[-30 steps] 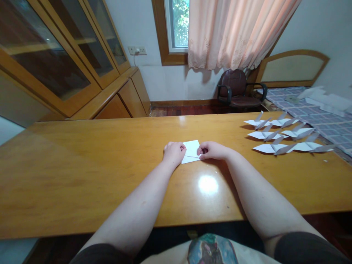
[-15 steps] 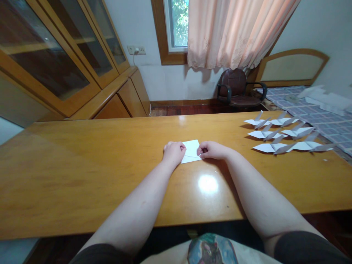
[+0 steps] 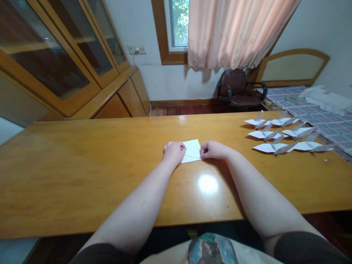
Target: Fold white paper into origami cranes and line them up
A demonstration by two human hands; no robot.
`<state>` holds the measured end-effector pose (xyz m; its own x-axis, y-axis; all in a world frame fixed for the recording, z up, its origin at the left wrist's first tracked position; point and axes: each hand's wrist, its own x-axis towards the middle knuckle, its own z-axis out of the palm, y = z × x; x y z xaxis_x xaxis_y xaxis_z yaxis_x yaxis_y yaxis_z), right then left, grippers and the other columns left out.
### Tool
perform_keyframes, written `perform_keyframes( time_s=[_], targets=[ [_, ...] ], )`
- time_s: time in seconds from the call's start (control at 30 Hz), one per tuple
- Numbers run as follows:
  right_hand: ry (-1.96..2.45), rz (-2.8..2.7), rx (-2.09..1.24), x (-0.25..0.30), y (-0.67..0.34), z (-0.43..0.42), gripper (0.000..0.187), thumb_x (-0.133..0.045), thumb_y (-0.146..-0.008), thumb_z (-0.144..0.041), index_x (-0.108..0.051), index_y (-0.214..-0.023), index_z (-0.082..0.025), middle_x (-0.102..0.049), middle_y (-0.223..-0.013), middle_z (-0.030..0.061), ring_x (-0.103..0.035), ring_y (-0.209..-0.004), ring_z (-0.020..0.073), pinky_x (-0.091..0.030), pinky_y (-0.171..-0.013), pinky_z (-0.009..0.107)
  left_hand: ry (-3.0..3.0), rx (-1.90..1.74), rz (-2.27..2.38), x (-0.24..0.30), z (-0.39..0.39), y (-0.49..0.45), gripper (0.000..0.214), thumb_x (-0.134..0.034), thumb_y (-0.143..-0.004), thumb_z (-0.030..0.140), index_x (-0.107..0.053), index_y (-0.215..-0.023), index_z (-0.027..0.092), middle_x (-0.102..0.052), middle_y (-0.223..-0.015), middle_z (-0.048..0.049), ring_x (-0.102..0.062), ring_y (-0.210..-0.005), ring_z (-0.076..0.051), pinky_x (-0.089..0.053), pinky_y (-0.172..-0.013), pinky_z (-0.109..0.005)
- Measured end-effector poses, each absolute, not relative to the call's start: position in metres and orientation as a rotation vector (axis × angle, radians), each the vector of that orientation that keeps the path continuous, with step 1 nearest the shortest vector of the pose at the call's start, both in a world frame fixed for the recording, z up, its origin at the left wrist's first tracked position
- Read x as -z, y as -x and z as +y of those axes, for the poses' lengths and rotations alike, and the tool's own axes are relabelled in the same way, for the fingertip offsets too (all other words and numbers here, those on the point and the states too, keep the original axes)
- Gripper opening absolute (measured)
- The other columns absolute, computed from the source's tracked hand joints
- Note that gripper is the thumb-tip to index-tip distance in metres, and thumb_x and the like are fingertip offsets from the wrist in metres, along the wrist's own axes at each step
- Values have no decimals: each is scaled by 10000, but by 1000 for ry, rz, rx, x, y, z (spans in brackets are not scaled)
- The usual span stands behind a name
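Observation:
A small folded sheet of white paper (image 3: 192, 148) lies flat on the table between my hands, with a crease line running across its near part. My left hand (image 3: 175, 151) is closed at the paper's left edge, thumb and fingers pinching it there. At the near right corner, my right hand (image 3: 213, 149) has its fingers curled and pressed together on the paper's edge. The fingertips of both hands are partly hidden.
Several folded white paper cranes (image 3: 272, 147) stand in rows at the table's right end. The wooden table (image 3: 82, 176) reaches far to the left. Beyond it are a glass-fronted cabinet (image 3: 110, 84), a brown armchair (image 3: 233, 86) and a bed (image 3: 277, 97).
My right hand has shifted slightly right, from over the paper to its right edge. My left hand and the paper have stayed in place.

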<state>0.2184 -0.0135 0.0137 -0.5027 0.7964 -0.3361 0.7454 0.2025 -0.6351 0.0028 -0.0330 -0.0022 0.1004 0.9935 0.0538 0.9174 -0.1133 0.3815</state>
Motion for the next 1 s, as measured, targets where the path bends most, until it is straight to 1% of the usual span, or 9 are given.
perform_keyframes(
  time_s=[0.23, 0.33, 0.4, 0.53, 0.6, 0.7, 0.77, 0.9, 1.0],
  targets=[
    [1548, -2418, -1150, -14, -219, -13, 131, -657, -664, -288, -710, -707, -176, -661, -654, 1, -536, -597, 130, -369, -571, 242, -2140, -433, 1893, 2, -33, -2, 183, -541, -817, 301, -718, -842, 266, -728, -888, -29, -593, -950, -240, -441, -875, -371],
    [1545, -2408, -1145, -16, -219, -15, 212, -679, -683, -378, -712, -718, -172, -654, -652, 5, -532, -599, 133, -365, -564, 245, -2135, -436, 1900, 3, -32, -2, 174, -539, -817, 297, -709, -837, 265, -723, -884, -25, -589, -946, -243, -441, -867, -371],
    [1532, -2388, -1166, -16, -218, -16, 261, -725, -647, -412, -710, -746, -171, -655, -670, 4, -541, -611, 135, -365, -561, 241, -2127, -435, 1909, 4, -31, -1, 169, -532, -822, 285, -697, -845, 258, -719, -902, -29, -586, -945, -243, -445, -856, -367],
    [1523, -2334, -1117, -10, -217, -15, 191, -718, -655, -306, -703, -796, -177, -677, -728, 7, -573, -644, 139, -387, -580, 231, -2115, -443, 1981, 2, -32, 1, 169, -510, -840, 279, -663, -885, 225, -692, -982, -68, -570, -984, -260, -443, -863, -381],
    [1518, -2323, -1046, -6, -216, -14, 142, -685, -691, -274, -704, -796, -180, -689, -748, 17, -587, -665, 144, -394, -598, 231, -2143, -473, 1990, -1, -34, 0, 175, -537, -833, 286, -647, -948, 214, -672, -1044, -85, -543, -1054, -273, -419, -919, -398],
    [1482, -2354, -914, -1, -214, -12, 138, -654, -742, -292, -712, -812, -188, -705, -790, 30, -595, -699, 149, -396, -629, 234, -2242, -494, 1835, -6, -38, -1, 348, -607, -808, 320, -600, -1140, 214, -639, -1174, -82, -511, -1133, -263, -375, -991, -387],
    [1462, -2392, -818, 1, -213, -11, 151, -627, -776, -305, -713, -822, -190, -705, -800, 36, -589, -704, 148, -391, -637, 235, -2316, -453, 1695, -8, -41, -2, 404, -621, -813, 351, -591, -1199, 237, -629, -1213, -68, -515, -1140, -251, -364, -1000, -376],
    [1437, -2480, -653, 1, -209, -12, 173, -583, -817, -298, -708, -845, -181, -692, -818, 57, -573, -706, 155, -374, -628, 239, -2447, -347, 1527, -8, -41, -3, 246, -572, -862, 343, -692, -1070, 290, -676, -1107, -37, -543, -1089, -232, -371, -967, -362],
    [1412, -2534, -582, -1, -206, -13, 178, -560, -837, -277, -706, -850, -177, -689, -857, 78, -576, -748, 171, -375, -652, 249, -2479, -333, 1516, -8, -40, -4, 224, -543, -881, 361, -728, -972, 274, -700, -1013, -46, -566, -1023, -230, -393, -923, -358]
  ],
)
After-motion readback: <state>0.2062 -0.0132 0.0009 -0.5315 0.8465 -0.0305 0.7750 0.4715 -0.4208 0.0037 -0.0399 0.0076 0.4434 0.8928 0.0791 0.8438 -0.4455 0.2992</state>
